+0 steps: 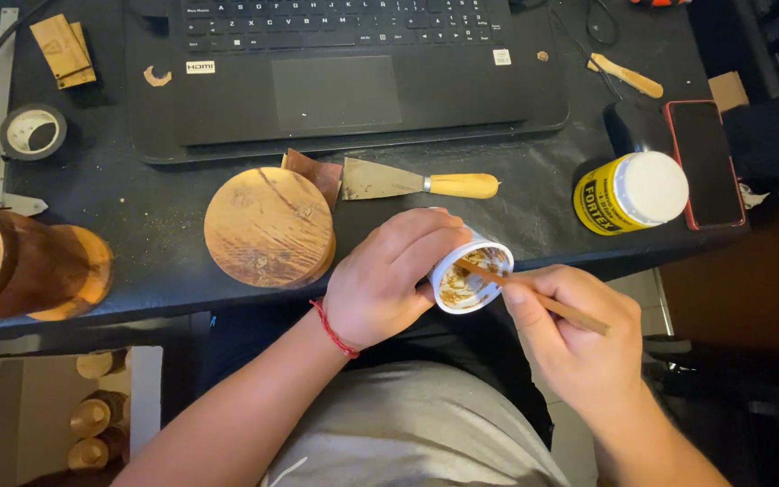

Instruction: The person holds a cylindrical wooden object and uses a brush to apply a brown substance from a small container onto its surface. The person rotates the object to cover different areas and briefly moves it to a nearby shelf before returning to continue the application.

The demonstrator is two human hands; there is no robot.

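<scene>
While the left hand [388, 280] grips a white cup [471, 279] just off the desk's [137, 216] front edge, the right hand [570, 334] pinches a stick [543, 299] dipped into it.

Brown paste smears the cup's inside, and the stick's tip rests there. Near the front edge lies a round wood disc [269, 227], with a putty knife [416, 181] behind it. A yellow jar [631, 192] lies on its side toward the right edge beside a phone [703, 162]; a laptop [344, 72] sits at the back.
</scene>
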